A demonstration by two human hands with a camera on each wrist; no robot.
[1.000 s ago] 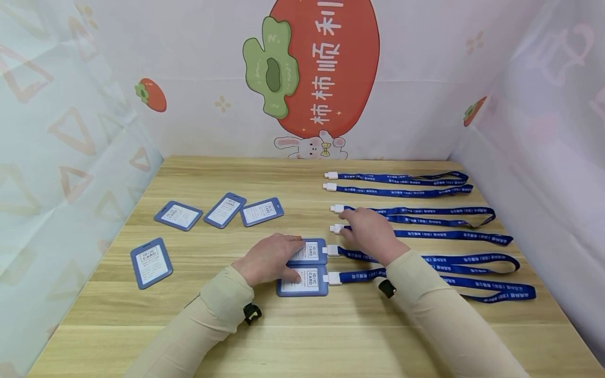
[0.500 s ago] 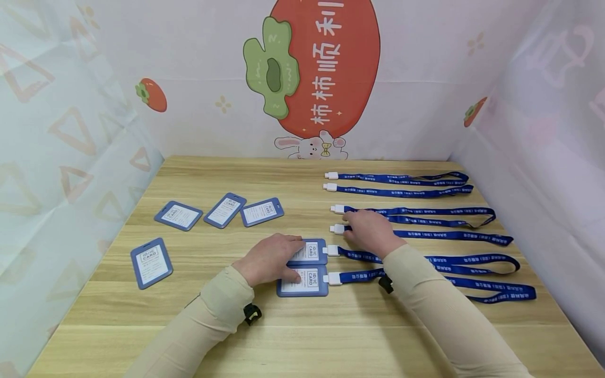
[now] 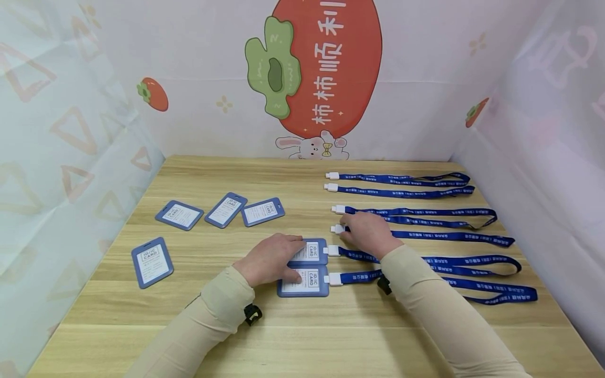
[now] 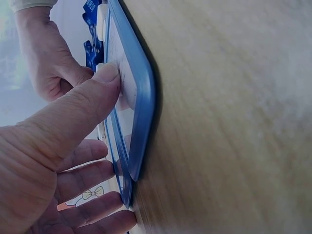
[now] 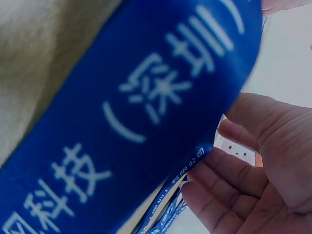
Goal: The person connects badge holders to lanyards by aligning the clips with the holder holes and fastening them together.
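Note:
My left hand (image 3: 270, 258) rests on two blue ID card holders lying side by side, an upper holder (image 3: 315, 251) and a lower holder (image 3: 309, 287). In the left wrist view, the thumb lies on the nearer holder (image 4: 144, 100) and the other fingers are spread along the farther one. White clips join both holders to blue lanyards running right. Thumb and forefinger of my right hand (image 3: 368, 232) pinch another lanyard (image 3: 435, 236) just behind its white clip (image 3: 337, 229); the fingertips are partly hidden. A blue strap (image 5: 131, 112) with white lettering fills much of the right wrist view.
At left lie several loose card holders, one (image 3: 152, 262) nearer me and one (image 3: 179, 215) farther back. More lanyards (image 3: 402, 191) stretch across the right rear of the wooden table (image 3: 293, 336). Printed cloth walls (image 3: 189, 126) stand around it.
The right hand has shifted very slightly down, from beside the upper clip toward the lower one. The left hand and the card holders stay in place.

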